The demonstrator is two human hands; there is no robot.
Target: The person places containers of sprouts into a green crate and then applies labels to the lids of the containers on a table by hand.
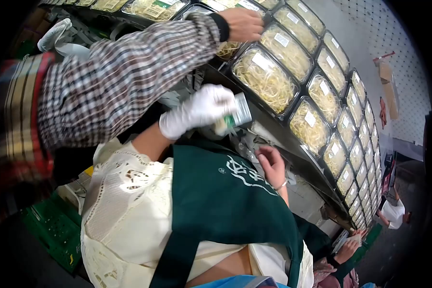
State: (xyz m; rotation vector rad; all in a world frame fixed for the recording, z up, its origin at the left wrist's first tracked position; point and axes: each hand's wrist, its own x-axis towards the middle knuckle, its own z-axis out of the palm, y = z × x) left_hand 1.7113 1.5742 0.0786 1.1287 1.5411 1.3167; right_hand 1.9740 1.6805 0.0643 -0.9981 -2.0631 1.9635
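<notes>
My left hand (201, 110), in a white glove, is closed on a small stack of green-and-white labels (242, 109), just below the front edge of the rows of packed trays. My right hand (272, 165) is bare, with a bracelet at the wrist. It hovers in front of the green apron (216, 192), fingers loosely apart, and nothing shows in it. The nearest clear-lidded tray of bean sprouts (266, 84) lies above both hands, touching neither.
From the left, a co-worker's plaid sleeve (124, 77) and bare hand (244, 25) reach over the trays. Another person's hand (348, 249) is at the lower right, and a person in white (393, 213) is beyond. A green crate (53, 230) stands lower left.
</notes>
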